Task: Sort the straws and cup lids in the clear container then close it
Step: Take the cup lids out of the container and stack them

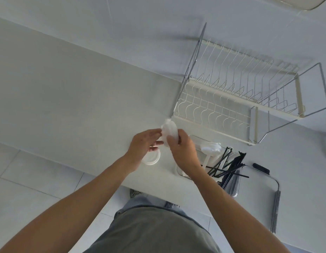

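- Nearest to the person, the white surface (76, 99) ended at an edge above the tiled floor, with both forearms reaching out over it.
- The clear container (195, 141) sat to the right of the hands, just beside the right wrist, holding a few cup lids (211, 147) in one part and a loose bundle of black straws (229, 165) in the other; the straws lay with their long axes running away from the person, several fanning over the rim.
- The container's lid (264, 179) lay further right, apart from the container, so closing was not yet done.
- A single lid (151, 158) rested on the surface under the left wrist.
- The right hand (182, 148) pinched a small stack of translucent lids (169, 133) held on edge, fingers curled round it.
- The left hand (145, 143) was spread, its straight fingertips touching the stack's other side, seemingly steadying it.
- By my reckoning the stack needed to travel rightward and slightly toward the person, and the right hand was the nearer one for that.
- Farthest off, a wire dish rack (240, 92) stood against the wall.
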